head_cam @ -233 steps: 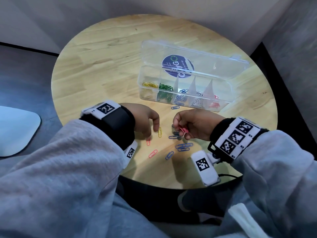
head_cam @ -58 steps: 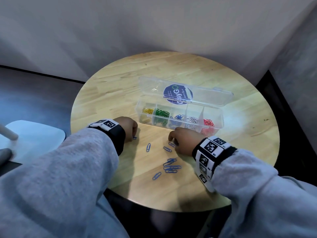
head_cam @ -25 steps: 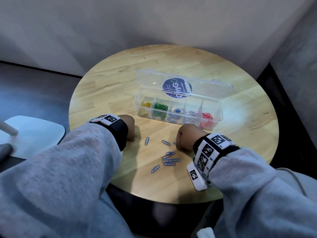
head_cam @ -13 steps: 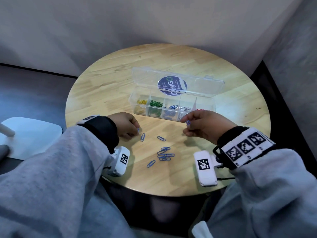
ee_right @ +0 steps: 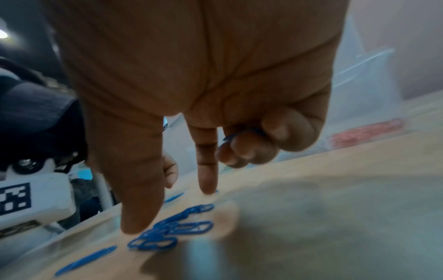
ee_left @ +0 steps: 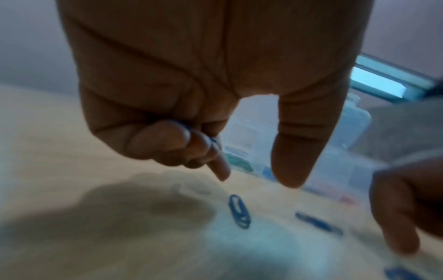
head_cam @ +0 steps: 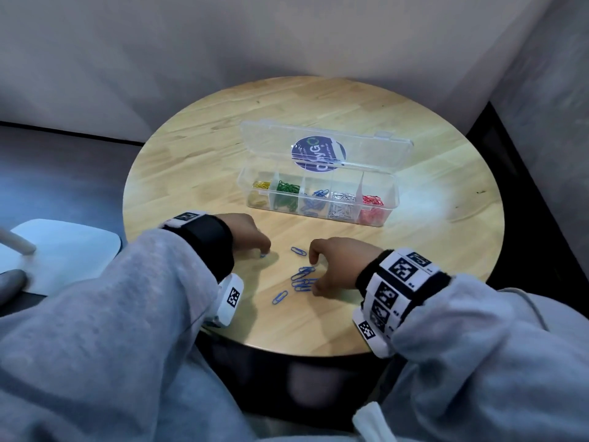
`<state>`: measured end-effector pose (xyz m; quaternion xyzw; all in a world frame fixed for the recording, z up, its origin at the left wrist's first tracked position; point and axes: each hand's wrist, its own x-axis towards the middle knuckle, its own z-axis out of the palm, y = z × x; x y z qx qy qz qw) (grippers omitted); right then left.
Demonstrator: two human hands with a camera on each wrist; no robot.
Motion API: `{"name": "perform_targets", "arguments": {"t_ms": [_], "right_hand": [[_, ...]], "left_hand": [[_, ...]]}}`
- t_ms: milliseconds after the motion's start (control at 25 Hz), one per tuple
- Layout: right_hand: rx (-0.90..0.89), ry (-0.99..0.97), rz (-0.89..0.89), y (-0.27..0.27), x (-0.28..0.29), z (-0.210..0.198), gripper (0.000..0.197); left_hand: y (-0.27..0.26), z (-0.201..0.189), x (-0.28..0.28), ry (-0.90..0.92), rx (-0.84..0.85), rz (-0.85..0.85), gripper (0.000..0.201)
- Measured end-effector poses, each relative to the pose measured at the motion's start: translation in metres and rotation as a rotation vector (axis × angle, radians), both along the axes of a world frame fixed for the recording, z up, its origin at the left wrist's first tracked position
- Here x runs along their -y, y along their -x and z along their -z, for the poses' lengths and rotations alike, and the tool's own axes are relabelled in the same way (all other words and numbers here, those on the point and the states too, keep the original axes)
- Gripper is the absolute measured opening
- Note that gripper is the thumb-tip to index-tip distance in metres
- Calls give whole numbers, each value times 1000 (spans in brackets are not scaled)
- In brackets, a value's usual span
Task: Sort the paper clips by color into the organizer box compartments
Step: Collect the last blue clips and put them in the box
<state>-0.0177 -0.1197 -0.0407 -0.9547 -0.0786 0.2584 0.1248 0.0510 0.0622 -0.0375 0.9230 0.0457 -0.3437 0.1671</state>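
Currently the step in hand is gathering the last loose blue clips off the table [head_cam: 318, 327] for the blue compartment; in my judgement every other colour is already sorted.

Method, as I judge it: thin wire lies flat on wood, so I should pin one end of a clip with a fingertip, tip it up, then pinch. The cluster should be taken clip by clip, since linked clips may drag neighbours. Clips already banked in the curled fingers must not slip while the free fingers work.

Left hand [head_cam: 248, 237], at 9 o'clock of the loose clips: my outer fingers [ee_left: 165, 142] are curled on a bit of blue wire, evidently a clip already collected. Forefinger and thumb are parted and pointing down, just above a single blue clip [ee_left: 239, 211]; contact is not shown.

Blue cluster [head_cam: 302, 279], centre: several clips overlapping, with one stray clip [head_cam: 298, 251] at 12 o'clock of it and another [head_cam: 280, 297] at 7 o'clock.

Right hand [head_cam: 338, 266], at 3 o'clock of the cluster: outer fingers curled on a blue clip [ee_right: 242, 133], thumb and forefinger spread, straddling the cluster, thumb tip at its near edge. Whether it presses a clip, I cannot tell.

Organizer box [head_cam: 393, 199], at 12 o'clock, lid open: compartments hold yellow, green, blue, silver, red. The blue compartment [head_cam: 315, 202] is the middle one.
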Motion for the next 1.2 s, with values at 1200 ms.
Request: {"name": "perform_targets", "arguments": {"t_ms": [1200], "right_hand": [[-317,-1062,592,-24,44,-22,21]], "left_hand": [[21,-19,26,360,-159,51,29]]}}
